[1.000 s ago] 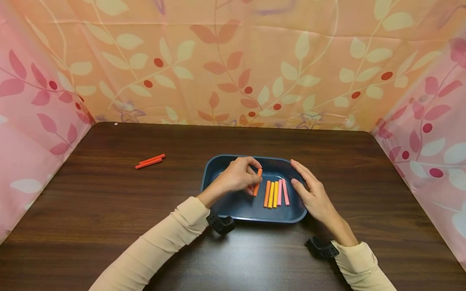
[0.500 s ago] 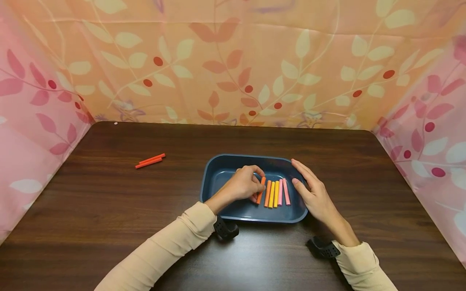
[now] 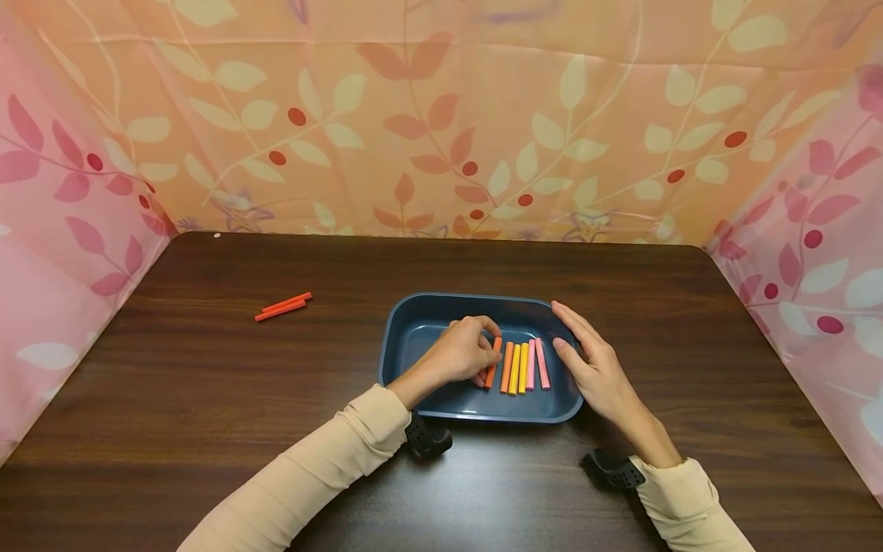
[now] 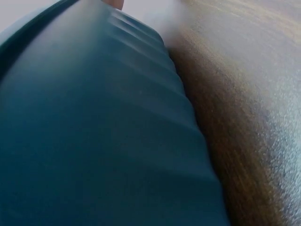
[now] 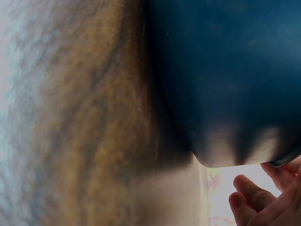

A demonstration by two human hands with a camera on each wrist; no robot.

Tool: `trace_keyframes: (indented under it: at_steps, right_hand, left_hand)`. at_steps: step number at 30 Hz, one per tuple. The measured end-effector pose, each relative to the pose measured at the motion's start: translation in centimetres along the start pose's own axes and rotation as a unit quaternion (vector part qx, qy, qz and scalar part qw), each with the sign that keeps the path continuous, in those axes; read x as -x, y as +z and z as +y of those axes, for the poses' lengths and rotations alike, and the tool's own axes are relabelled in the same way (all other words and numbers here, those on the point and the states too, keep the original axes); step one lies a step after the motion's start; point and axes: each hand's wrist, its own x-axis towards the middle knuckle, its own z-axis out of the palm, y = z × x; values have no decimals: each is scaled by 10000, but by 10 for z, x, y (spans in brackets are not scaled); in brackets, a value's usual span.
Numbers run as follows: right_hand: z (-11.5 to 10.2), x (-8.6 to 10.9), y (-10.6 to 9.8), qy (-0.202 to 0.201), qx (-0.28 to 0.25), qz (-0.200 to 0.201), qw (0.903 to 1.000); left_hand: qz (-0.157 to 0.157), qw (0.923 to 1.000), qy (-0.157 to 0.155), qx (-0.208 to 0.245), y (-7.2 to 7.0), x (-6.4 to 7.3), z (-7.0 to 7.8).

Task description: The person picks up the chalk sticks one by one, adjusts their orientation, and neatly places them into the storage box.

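A dark blue rectangular tray (image 3: 469, 415) stands on the table. In it lies a row of short coloured sticks: an orange stick (image 3: 507, 368), two yellow sticks (image 3: 518, 369) and two pink sticks (image 3: 542, 364). My left hand (image 3: 461, 353) reaches into the tray and pinches a darker orange stick (image 3: 494, 362) low over the tray floor, just left of the row. My right hand (image 3: 596, 373) rests at the tray's right end, fingers extended along the rim. The left wrist view shows mostly the tray's outer wall (image 4: 103, 122); in the right wrist view, fingers (image 5: 256, 195) show beyond the tray's end.
Two red-orange sticks (image 3: 284, 307) lie side by side on the dark wood table (image 3: 207, 383), to the left of the tray. A patterned curtain (image 3: 441, 115) hangs behind the table's far edge and along both sides.
My left hand has moved slightly right and toward me, lowering the orange stick beside the row in the tray. Over the last half second it has barely moved. My right hand stays at the rim.
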Motion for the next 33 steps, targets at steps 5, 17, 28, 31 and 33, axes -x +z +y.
trace_keyframes:
  at_steps: [5,17,28,31,33]
  right_hand:
    - [1,0,1,-2,-16,-13,10000]
    - [0,0,1,52,43,-13,10000]
    - [1,0,0,45,53,12,10000]
    - [1,-1,0,41,50,7,10000]
    - [0,-1,0,60,53,-18,10000]
  left_hand:
    - [-155,9997,-71,167,1,0,-1]
    - [-42,9999,28,132,1,1,0]
    - [188,9982,328,-468,-1,3,0]
    - [232,9976,447,-465,-3,4,0]
    - [244,9972,529,-473,-5,6,1]
